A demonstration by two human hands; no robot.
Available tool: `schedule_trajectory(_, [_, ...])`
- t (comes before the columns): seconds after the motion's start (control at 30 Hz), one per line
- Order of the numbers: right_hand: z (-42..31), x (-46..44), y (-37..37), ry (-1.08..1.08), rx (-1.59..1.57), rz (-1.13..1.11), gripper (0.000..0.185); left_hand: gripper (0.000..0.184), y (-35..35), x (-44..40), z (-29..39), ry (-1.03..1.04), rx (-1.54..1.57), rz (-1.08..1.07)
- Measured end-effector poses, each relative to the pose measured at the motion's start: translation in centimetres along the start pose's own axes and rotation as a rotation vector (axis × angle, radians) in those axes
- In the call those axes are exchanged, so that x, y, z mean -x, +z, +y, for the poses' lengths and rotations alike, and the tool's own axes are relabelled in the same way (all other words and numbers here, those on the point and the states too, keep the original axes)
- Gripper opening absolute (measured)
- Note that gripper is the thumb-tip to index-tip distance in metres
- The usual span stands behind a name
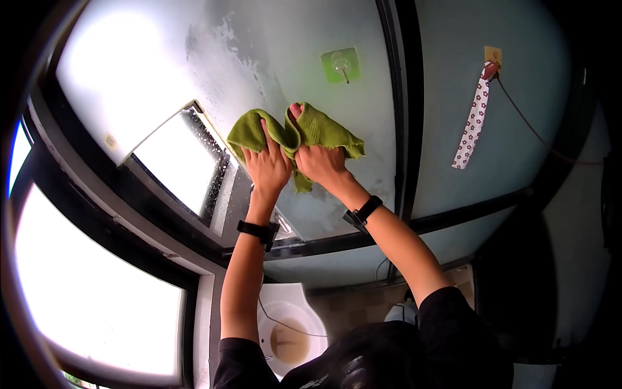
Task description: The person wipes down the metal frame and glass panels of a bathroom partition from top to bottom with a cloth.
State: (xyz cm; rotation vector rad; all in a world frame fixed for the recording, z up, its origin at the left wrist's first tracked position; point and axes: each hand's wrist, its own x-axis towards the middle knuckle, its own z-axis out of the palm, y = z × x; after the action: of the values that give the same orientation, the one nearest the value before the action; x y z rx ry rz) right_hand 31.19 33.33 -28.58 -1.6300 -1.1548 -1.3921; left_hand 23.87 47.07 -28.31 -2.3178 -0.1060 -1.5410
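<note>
A green cloth [327, 129] is bunched and folded between my two hands, in front of a frosted panel [291, 65] with streaky grey patches. My left hand [267, 170] grips the left part of the cloth, with a finger lying over its folds. Closed around the right part is my right hand [319, 163]; one fingertip shows at the cloth's upper edge. A ragged edge of the cloth hangs out to the right and another bit dangles below. Whether the cloth touches the panel I cannot tell.
A clear hook on a green square [340, 65] sticks to the panel. Left of the cloth is a bright rectangular mirror-like pane [181, 162] with droplets. Below stands a white basin [311, 318] with brownish water. A flower-patterned strip [473, 120] hangs at the right beside a thin cord.
</note>
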Motion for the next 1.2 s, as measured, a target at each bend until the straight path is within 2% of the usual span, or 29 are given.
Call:
schedule_trajectory(0.23, [0.4,3.7,0.6,0.006,-0.05,-0.071,0.051,0.066,1.1,3.6,1.6,-0.002,0.064,-0.039])
schedule_trajectory(0.33, [0.5,5.2,0.6,-0.033,0.018,-0.074,0.056,0.066,1.6,5.3,1.9,0.014,0.11,-0.035])
schedule_trajectory(0.4, [0.7,5.7,0.2,-0.061,0.031,-0.103,0.057,0.07,1.9,6.2,2.2,0.03,0.162,-0.143])
schedule_trajectory(0.53, [0.7,6.4,-0.8,-0.092,0.054,-0.143,0.057,0.068,1.6,6.9,3.2,0.073,0.172,-0.179])
schedule_trajectory(0.67, [0.3,4.7,-0.7,-0.033,-0.045,-0.171,0.056,0.065,0.5,4.5,3.2,0.04,0.259,-0.13])
schedule_trajectory(0.73, [0.0,2.7,-0.6,-0.002,-0.074,-0.19,0.057,0.064,-0.4,1.8,2.5,0.069,0.235,-0.02])
schedule_trajectory(0.8, [0.1,-0.2,-0.3,0.179,-0.15,-0.562,0.058,0.063,-0.8,-0.8,1.1,0.098,0.198,0.034])
schedule_trajectory(0.93, [0.3,-6.6,-0.4,0.138,-0.121,-0.346,0.06,0.064,-2.5,-7.1,-1.4,0.167,0.126,0.131])
schedule_trajectory(0.97, [-0.3,-9.0,-2.7,-0.08,-0.108,0.405,0.041,0.065,-3.0,-8.6,-2.1,0.182,0.107,0.145])
schedule_trajectory(1.0, [0.1,-9.8,-1.9,-0.052,-0.085,0.127,0.032,0.066,-3.5,-10.0,-2.6,0.197,0.088,0.159])
schedule_trajectory(1.03, [0.2,-11.2,-2.1,-0.074,-0.111,0.186,0.017,0.066,-4.1,-11.2,-3.0,0.186,0.056,0.173])
schedule_trajectory(1.07, [0.1,-12.6,-2.3,-0.102,-0.143,0.327,0.016,0.066,-4.6,-12.3,-3.3,0.177,0.023,0.187])
schedule_trajectory(1.17, [0.1,-14.0,-1.6,-0.043,-0.078,0.186,0.017,0.063,-4.5,-13.8,-4.0,0.107,-0.056,0.261])
schedule_trajectory(1.2, [-0.1,-14.1,-1.6,-0.004,-0.065,0.145,0.03,0.063,-4.1,-13.7,-4.2,0.08,-0.077,0.264])
